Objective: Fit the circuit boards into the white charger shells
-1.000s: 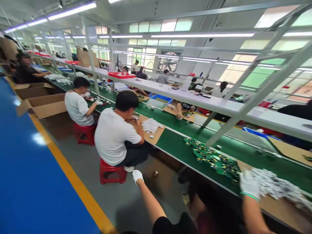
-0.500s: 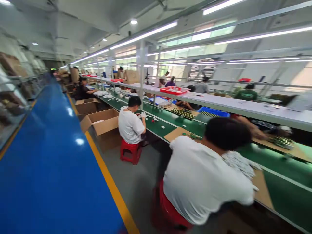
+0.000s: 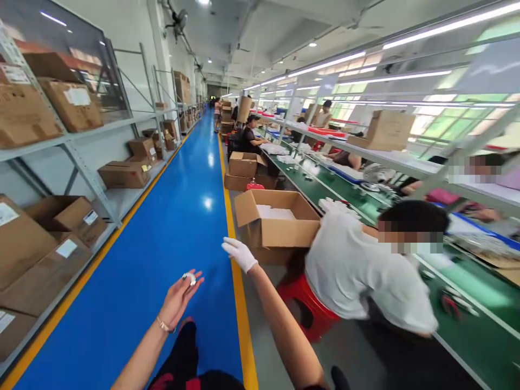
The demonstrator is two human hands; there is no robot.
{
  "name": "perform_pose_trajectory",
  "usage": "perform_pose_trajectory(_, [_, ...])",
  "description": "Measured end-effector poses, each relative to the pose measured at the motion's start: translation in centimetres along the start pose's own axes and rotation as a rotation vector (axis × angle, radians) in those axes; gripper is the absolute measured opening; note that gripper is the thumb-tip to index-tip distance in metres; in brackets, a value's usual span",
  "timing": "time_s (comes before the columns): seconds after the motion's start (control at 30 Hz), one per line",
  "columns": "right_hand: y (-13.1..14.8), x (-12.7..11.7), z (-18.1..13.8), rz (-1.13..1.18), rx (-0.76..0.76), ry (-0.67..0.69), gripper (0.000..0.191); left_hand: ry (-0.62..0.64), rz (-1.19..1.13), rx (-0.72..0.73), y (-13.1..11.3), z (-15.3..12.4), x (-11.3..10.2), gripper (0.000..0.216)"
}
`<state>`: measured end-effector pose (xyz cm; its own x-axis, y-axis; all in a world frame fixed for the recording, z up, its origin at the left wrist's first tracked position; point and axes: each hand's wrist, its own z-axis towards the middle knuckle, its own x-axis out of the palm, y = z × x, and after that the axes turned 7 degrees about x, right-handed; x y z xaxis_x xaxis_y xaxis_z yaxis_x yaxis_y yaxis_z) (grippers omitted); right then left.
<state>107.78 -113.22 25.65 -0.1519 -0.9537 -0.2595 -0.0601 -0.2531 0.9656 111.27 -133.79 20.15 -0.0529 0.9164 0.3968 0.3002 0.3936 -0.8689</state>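
Observation:
My left hand [image 3: 239,253], in a white glove, reaches out over the yellow floor line [image 3: 242,325] with its fingers stretched and nothing in it. To its lower left, another person's bare hand [image 3: 179,297] with a bracelet is turned palm up. That hand pinches a small white piece [image 3: 189,278] at its fingertips. The two hands are about a hand's width apart. My right hand is out of the picture.
A co-worker in a white shirt [image 3: 357,276] sits on a red stool [image 3: 309,306] at the green conveyor [image 3: 467,292] on the right. An open carton [image 3: 276,233] stands behind my hand. Shelves of cartons [image 3: 73,103] line the left of the blue aisle [image 3: 174,216].
The view has swung left from the conveyor to the aisle. My right hand has gone out of sight. A bare hand with a small white piece has come in beside my left hand.

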Motion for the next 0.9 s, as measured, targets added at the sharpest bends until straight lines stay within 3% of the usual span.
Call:
perform_pose_trajectory(0.07, [1.6, 3.3, 5.4, -0.015, -0.083, 0.104, 0.050, 0.247, -0.142, -0.017, -4.4, 7.1, 1.6, 0.033])
perform_pose_trajectory(0.13, [3.2, 5.3, 10.1, -0.023, -0.179, 0.159, 0.065, 0.344, -0.153, -0.049, -8.3, 13.1, 3.5, 0.033])
perform_pose_trajectory(0.23, [5.0, 5.5, 16.6, -0.001, -0.193, 0.158, 0.061, 0.442, -0.116, -0.145, -12.5, 20.9, 6.5, 0.037])
perform_pose_trajectory(0.33, [5.3, 3.6, 23.1, 0.117, -0.048, 0.121, 0.060, 0.623, -0.128, -0.289, -14.4, 28.7, 9.7, 0.045])
perform_pose_trajectory(0.43, [4.1, 1.6, 30.4, 0.230, 0.073, 0.051, 0.057, 0.813, -0.176, -0.400, -14.5, 37.0, 13.1, 0.048])
perform_pose_trajectory(0.53, [2.6, 0.3, 38.7, 0.221, 0.090, -0.059, 0.045, 0.935, -0.238, -0.472, -14.4, 45.3, 16.5, 0.046])
perform_pose_trajectory(0.63, [1.5, -0.9, 47.8, 0.157, 0.034, -0.196, 0.037, 0.926, -0.257, -0.478, -15.3, 53.6, 19.8, 0.047])
perform_pose_trajectory(0.73, [0.4, -2.3, 56.5, 0.206, 0.015, -0.352, 0.044, 0.847, -0.165, -0.492, -16.2, 62.0, 22.0, 0.051])
perform_pose_trajectory(0.8, [-0.9, -3.7, 61.8, 0.310, 0.064, -0.381, 0.053, 0.706, -0.026, -0.506, -15.7, 67.9, 22.4, 0.048])
perform_pose_trajectory(0.87, [-3.1, -5.3, 66.4, 0.397, 0.151, -0.384, 0.047, 0.480, 0.118, -0.478, -14.0, 73.9, 22.2, 0.036])
perform_pose_trajectory(0.9, [-4.4, -6.3, 68.6, 0.417, 0.189, -0.403, 0.040, 0.457, 0.152, -0.480, -12.8, 77.0, 22.0, 0.031])
